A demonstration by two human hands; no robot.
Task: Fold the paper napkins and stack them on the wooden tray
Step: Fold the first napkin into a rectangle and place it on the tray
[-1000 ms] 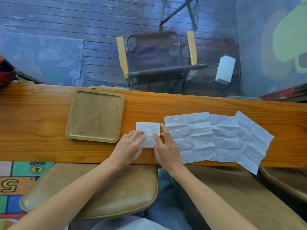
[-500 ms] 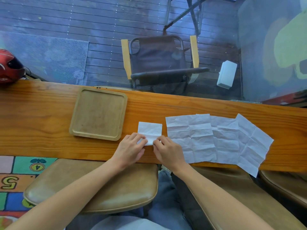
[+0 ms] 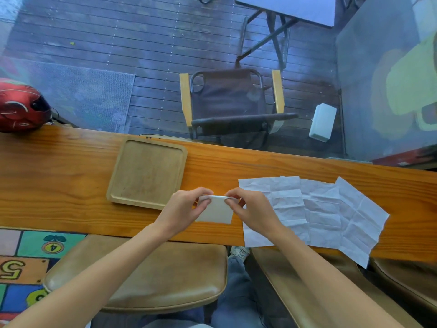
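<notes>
at the near edge of the wooden counter (image 3: 71, 176), both hands work one folded napkin (image 3: 216, 213). left hand (image 3: 182, 209) pinches its top-left corner between thumb & fingertips; right hand (image 3: 253, 209) pinches the top-right corner the same way. grip on both: narrow, closed on paper. napkin's top edge is lifted off the wood, lower edge near the counter front; can't tell if it touches. wooden tray (image 3: 146, 172) lies flat just left of the left hand, nothing on it, its near-right corner close to the knuckles. unfolded napkins (image 3: 314, 209) lie overlapped in a row to the right, starting just beside the right hand; the nearest sheets & the far-right sheet overhang the counter's front edge. open wood runs left of the tray up to a red helmet (image 3: 22, 105) at the far-left end. padded stool (image 3: 146, 273) sits below the counter, under the left forearm.
</notes>
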